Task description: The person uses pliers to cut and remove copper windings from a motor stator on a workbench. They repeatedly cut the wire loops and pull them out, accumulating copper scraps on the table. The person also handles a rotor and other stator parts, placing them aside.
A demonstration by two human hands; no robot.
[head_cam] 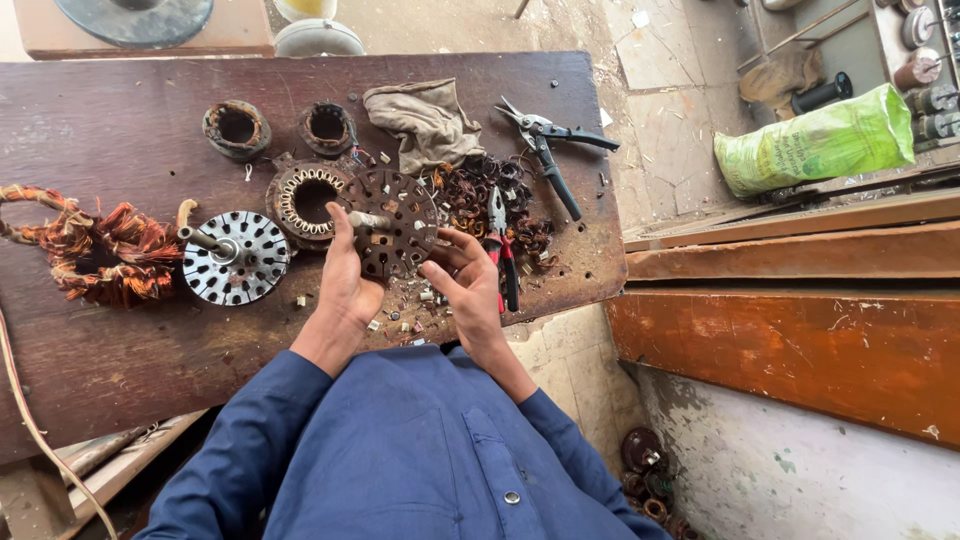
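Both hands are gripping a dark, rusty motor stator core (395,225), a slotted disc with a short metal shaft at its centre, and are holding it just above the near edge of the worktop (120,340). The left hand (347,280) is clasping the left rim of the core, with its thumb lying against the shaft. The right hand (470,282) is pinching the lower right rim between its fingertips.

Just left of the held core, a second stator (308,198) with a ring of pale slot liners is lying flat on the worktop. Further left, a bright silver slotted core (238,258) on a shaft is resting beside a tangle of stripped copper winding (95,245). Two rusty bearing housings (237,129) are sitting near the far edge.

Directly behind the right hand, red-handled pliers (503,255) are lying over a heap of dark wire scraps (480,195). Black-handled snips (550,150) are lying further right, well apart from both hands. A crumpled beige cloth (425,120) is lying behind the held core. A green bag (815,140) is resting on the shelf at far right.
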